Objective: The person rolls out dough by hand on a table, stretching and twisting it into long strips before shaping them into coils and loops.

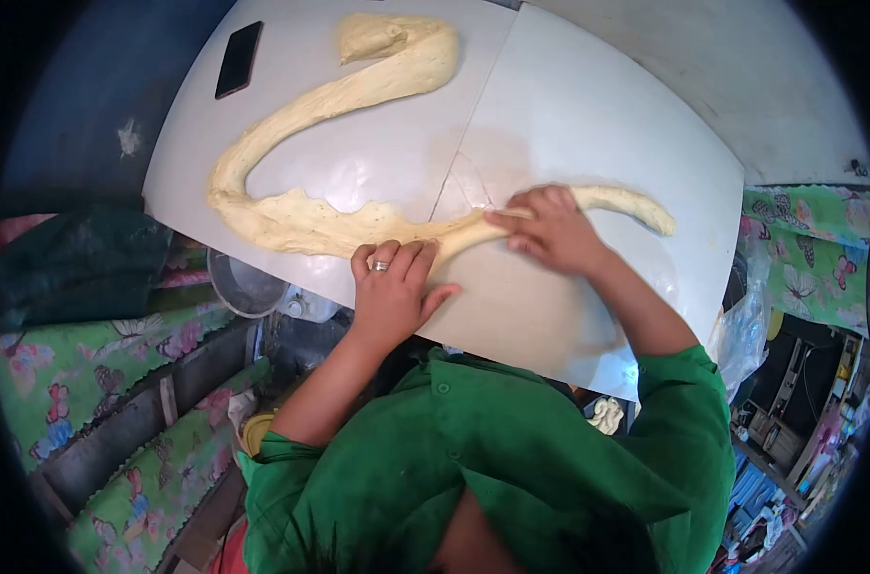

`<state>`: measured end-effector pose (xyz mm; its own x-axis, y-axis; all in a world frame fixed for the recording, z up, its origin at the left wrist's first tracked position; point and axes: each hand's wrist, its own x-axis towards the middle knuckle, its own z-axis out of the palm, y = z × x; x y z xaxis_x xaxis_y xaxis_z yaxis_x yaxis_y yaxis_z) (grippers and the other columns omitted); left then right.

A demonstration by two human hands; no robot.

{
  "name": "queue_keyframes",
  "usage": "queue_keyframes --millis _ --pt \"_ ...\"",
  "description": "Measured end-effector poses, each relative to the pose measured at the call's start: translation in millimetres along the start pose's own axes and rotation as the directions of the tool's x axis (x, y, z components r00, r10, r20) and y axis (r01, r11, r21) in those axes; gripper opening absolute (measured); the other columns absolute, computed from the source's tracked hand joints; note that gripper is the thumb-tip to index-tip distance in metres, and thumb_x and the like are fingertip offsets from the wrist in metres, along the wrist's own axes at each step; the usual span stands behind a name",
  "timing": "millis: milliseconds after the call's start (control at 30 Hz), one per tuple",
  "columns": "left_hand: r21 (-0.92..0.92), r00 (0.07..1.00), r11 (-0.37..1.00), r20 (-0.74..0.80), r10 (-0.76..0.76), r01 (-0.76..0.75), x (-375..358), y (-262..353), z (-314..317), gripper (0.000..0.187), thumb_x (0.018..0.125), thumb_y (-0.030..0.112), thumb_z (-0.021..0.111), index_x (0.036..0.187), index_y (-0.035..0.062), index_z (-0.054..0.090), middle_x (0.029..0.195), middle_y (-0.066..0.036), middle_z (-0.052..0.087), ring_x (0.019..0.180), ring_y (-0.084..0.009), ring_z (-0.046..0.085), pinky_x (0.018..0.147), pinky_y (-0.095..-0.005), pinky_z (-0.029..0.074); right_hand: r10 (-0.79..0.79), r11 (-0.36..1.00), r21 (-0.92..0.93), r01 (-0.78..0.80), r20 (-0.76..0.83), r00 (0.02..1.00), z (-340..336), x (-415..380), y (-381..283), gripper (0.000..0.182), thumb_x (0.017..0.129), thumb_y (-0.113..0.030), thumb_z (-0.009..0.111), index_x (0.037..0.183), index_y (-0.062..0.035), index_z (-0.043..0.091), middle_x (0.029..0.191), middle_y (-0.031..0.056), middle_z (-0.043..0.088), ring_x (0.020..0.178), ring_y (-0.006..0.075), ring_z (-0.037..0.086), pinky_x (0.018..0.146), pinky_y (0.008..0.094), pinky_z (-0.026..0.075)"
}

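A long rope of pale yellow dough point(301, 110) winds across the white table in an S-like curve. Its thick, folded end lies at the back, and its thinner end points right. My left hand point(394, 285), with a ring on one finger, rests its fingers on the dough's near edge; the thumb is held apart. Further right, my right hand point(552, 228) has its fingers wrapped over a narrow stretch of the same dough. Between the hands the dough is pulled thin. Part of it is hidden under my right fingers.
A dark phone point(239, 60) lies at the table's back left. The white tabletop point(607, 115) has a seam and a cracked patch near the middle. Below its left edge sits a round basin point(246, 284). Clear plastic point(744, 330) hangs by the right edge.
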<state>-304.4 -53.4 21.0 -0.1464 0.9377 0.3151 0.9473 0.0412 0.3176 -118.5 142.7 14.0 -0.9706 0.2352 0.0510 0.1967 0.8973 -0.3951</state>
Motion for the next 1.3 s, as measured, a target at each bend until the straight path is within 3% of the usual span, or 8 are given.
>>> queue_keyframes --millis 133,433,633,700,1000,1100,1167,1300 --pt "0.034 0.945 0.954 0.133 -0.299 0.297 11 -17 -19 0.026 0.077 0.022 0.068 0.098 0.0075 0.062 0.101 -0.005 0.059 0.101 -0.0300 0.048 0.094 -0.0474 0.026 0.135 0.910 -0.324 -0.258 -0.355 0.925 -3 73 35 0.046 0.090 -0.042 0.048 0.134 -0.0264 0.049 0.132 0.0096 0.047 0.121 0.0263 0.039 0.102 0.0481 0.024" --pt "0.130 0.998 0.990 0.026 -0.052 0.048 -19 -25 -7 0.022 0.077 0.022 0.068 0.098 0.0152 0.066 0.105 0.003 0.058 0.099 -0.0197 0.051 0.094 -0.0440 0.026 -0.068 0.996 -0.053 0.070 0.039 0.997 11 24 -26 0.045 0.088 -0.041 0.052 0.132 -0.0305 0.052 0.119 0.0030 0.051 0.110 0.0231 0.045 0.100 0.0428 0.031" --pt "0.024 0.875 0.913 -0.296 -0.383 0.408 7 -60 -17 0.035 0.079 0.026 0.067 0.110 0.0104 0.059 0.105 -0.008 0.055 0.101 -0.0240 0.050 0.092 -0.0467 0.026 0.078 0.950 -0.260 -0.174 -0.343 0.936 9 105 -23 0.047 0.090 -0.038 0.050 0.133 -0.0189 0.049 0.128 0.0064 0.050 0.111 0.0250 0.046 0.096 0.0433 0.030" --pt "0.029 0.911 0.934 -0.233 -0.341 0.357 0 -68 -11 0.032 0.079 0.024 0.066 0.107 0.0086 0.059 0.101 -0.007 0.056 0.099 -0.0230 0.051 0.092 -0.0471 0.027 -0.154 0.987 0.017 0.162 -0.225 0.962 25 94 -43 0.050 0.088 -0.036 0.052 0.133 -0.0128 0.048 0.122 0.0052 0.054 0.109 0.0236 0.047 0.093 0.0406 0.033" --pt "0.095 0.963 0.959 0.017 -0.268 0.266 2 -76 -37 0.021 0.078 0.022 0.066 0.093 0.0086 0.063 0.099 -0.003 0.058 0.102 -0.0267 0.048 0.094 -0.0494 0.022 0.176 0.977 -0.127 -0.171 0.030 0.984 13 115 -42 0.043 0.083 -0.027 0.063 0.125 -0.0239 0.058 0.115 0.0037 0.054 0.098 0.0237 0.049 0.089 0.0397 0.035" --pt "0.077 0.929 0.940 -0.197 -0.313 0.333 11 -91 -32 0.023 0.079 0.022 0.064 0.096 0.0067 0.063 0.101 -0.007 0.058 0.101 -0.0288 0.048 0.093 -0.0478 0.023 0.189 0.905 -0.253 -0.343 -0.484 0.854 22 135 -44 0.039 0.082 -0.027 0.064 0.121 -0.0240 0.061 0.113 0.0043 0.053 0.101 0.0237 0.049 0.090 0.0403 0.036" --pt "-0.016 0.978 0.991 0.168 -0.125 0.129 0 -102 -20 0.029 0.078 0.024 0.064 0.102 0.0072 0.064 0.103 -0.006 0.057 0.101 -0.0267 0.049 0.093 -0.0478 0.025 -0.010 0.982 0.185 0.040 -0.159 0.987 36 114 -60 0.041 0.082 -0.028 0.063 0.123 -0.0256 0.060 0.113 0.0053 0.053 0.104 0.0251 0.048 0.091 0.0415 0.036" --pt "0.044 0.993 0.998 0.111 0.045 -0.050 -15 -86 -44 0.033 0.079 0.029 0.065 0.106 0.0100 0.063 0.100 -0.002 0.056 0.098 -0.0222 0.050 0.093 -0.0514 0.026 -0.015 0.997 -0.072 0.012 -0.044 0.999 27 94 -62 0.042 0.087 -0.035 0.057 0.129 -0.0293 0.054 0.115 0.0059 0.054 0.104 0.0243 0.049 0.092 0.0409 0.035"
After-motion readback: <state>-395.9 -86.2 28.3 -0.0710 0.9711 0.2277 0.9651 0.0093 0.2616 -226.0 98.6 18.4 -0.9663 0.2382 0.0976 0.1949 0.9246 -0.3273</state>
